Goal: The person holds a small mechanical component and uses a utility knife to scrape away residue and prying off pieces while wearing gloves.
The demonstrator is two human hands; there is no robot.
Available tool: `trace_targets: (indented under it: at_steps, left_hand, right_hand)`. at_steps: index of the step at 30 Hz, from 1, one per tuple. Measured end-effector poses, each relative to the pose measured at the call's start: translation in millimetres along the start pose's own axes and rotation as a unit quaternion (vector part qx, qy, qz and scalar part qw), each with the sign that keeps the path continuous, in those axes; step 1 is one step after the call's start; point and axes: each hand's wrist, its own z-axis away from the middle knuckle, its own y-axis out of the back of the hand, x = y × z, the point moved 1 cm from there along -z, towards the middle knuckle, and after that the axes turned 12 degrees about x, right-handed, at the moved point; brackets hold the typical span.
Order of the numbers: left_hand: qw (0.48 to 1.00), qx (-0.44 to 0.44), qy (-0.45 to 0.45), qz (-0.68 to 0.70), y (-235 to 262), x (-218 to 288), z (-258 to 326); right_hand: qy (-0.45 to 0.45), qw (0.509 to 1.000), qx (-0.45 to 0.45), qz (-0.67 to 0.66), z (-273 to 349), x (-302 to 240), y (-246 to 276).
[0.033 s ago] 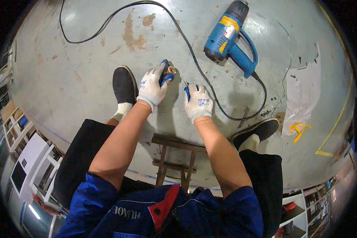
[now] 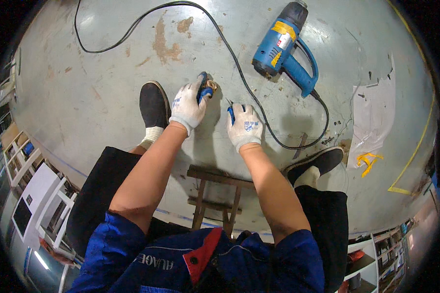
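My left hand, in a white glove with blue fingertips, is closed around a small brownish, copper-toned piece. The fingers cover most of that piece, so its exact kind cannot be made out. To its right and slightly nearer, my right hand, gloved the same way, is closed with its fingers bent under. A thin dark pointed tool sticks out beyond its thumb; the rest of it is hidden in the grip. The two hands are apart, low over the grey floor.
A blue heat gun lies at the far right; its black cable loops across the floor past my right hand. White sheet, yellow strip and loose screws lie right. A wooden stool stands between my shoes.
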Motion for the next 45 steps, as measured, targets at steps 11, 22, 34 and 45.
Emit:
trace_targets:
  at_steps: [11,22,34,45]
  left_hand:
    - [0.995,-0.025,-0.037,-0.091,-10,-3,-13]
    - [0.997,-0.033,-0.028,-0.067,-6,6,-18]
    - [0.997,-0.031,-0.042,-0.064,-11,1,-17]
    - [0.998,-0.031,-0.008,-0.045,-14,-2,-12]
  right_hand:
    - [0.099,0.991,0.083,0.034,-26,-7,-5]
    - [0.154,0.981,0.115,0.027,-35,-14,-6]
    - [0.173,0.98,0.09,0.045,-44,-17,-11]
    - [0.179,0.981,0.073,0.022,-44,-18,-15]
